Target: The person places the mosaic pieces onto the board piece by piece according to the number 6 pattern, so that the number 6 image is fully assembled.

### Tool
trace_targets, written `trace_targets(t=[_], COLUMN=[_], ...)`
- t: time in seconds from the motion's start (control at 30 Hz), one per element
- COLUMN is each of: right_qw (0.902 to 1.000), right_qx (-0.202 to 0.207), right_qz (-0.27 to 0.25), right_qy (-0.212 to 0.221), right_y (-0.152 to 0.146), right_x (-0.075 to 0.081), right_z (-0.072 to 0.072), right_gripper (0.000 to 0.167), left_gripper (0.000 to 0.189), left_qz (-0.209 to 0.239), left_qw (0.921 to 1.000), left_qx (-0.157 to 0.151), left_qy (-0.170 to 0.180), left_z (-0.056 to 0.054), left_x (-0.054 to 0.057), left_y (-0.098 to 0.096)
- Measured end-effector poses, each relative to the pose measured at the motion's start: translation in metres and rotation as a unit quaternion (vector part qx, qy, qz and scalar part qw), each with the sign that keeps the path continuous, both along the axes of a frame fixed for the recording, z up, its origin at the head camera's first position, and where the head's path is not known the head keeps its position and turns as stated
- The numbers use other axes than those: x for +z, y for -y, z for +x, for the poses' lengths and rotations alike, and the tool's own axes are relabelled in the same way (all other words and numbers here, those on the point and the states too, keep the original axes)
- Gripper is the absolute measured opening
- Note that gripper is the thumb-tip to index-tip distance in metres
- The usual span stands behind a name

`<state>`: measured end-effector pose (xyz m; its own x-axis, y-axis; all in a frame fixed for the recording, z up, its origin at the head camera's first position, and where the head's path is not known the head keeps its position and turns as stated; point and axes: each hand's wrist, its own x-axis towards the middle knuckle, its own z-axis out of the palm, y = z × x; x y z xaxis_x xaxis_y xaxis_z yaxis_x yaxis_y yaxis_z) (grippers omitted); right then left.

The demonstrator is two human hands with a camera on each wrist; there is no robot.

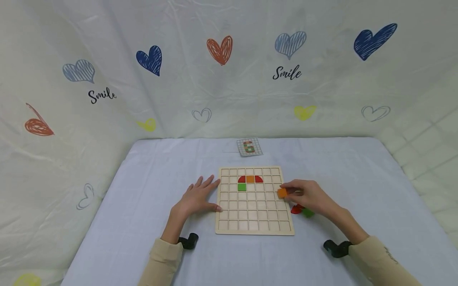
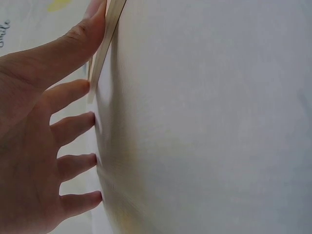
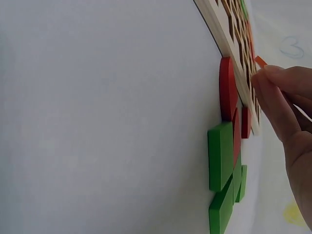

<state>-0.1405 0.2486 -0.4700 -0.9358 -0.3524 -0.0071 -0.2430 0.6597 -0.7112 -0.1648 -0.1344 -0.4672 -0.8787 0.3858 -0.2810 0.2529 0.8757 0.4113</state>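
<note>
My right hand [image 1: 305, 194] pinches an orange square block [image 1: 282, 193] between thumb and fingers, over the right edge of the wooden grid board [image 1: 253, 227]. At the board's left edge my left hand [image 1: 198, 196] lies with spread fingers, thumb and index tip touching the frame. In the upper rows of the grid sit an orange square [image 1: 250, 179] with a red quarter-round piece [image 1: 241, 179] on its left and another red piece [image 1: 259, 179] on its right. A green square [image 1: 242, 187] is below the left red one. In the right wrist view, the held orange block [image 3: 260, 61] shows only partly beyond the fingertips.
Loose red pieces [image 3: 227, 90] and several green blocks [image 3: 221, 156] lie beside the board's right edge, beneath my right hand. Behind the board is a small pattern card [image 1: 249, 147] with a coloured grid figure. A white cloth [image 1: 161, 159] covers the table.
</note>
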Motion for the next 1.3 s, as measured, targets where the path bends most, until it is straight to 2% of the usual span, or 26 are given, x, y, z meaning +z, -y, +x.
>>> trace_targets(t=[0.23,0.4,0.53,0.87,1.3], right_qw=[0.9997,0.9992,0.9991,0.9979,0.9975], right_qx=[-0.006,0.004,0.008,0.008,0.023], right_qz=[-0.022,-0.039,-0.04,-0.041,-0.042], right_qy=[0.009,0.009,0.008,0.05,0.052], right_y=[0.015,0.03,0.041,0.069,0.096], right_x=[-0.001,-0.001,-0.001,-0.002,-0.01], right_z=[-0.005,-0.009,-0.013,-0.019,-0.026], right_gripper=[0.035,0.034,0.034,0.032,0.028], left_gripper=[0.1,0.1,0.1,0.1,0.1], left_qz=[-0.004,-0.005,-0.006,0.003,0.011], left_qw=[1.0,1.0,1.0,1.0,0.9999], left_qx=[-0.002,-0.004,-0.006,-0.003,-0.004], left_qy=[-0.001,0.001,0.0,0.002,0.007], left_z=[0.0,0.0,-0.001,-0.001,-0.002], left_x=[0.001,0.002,0.002,0.002,0.001], left_y=[0.0,0.0,0.001,0.001,0.002])
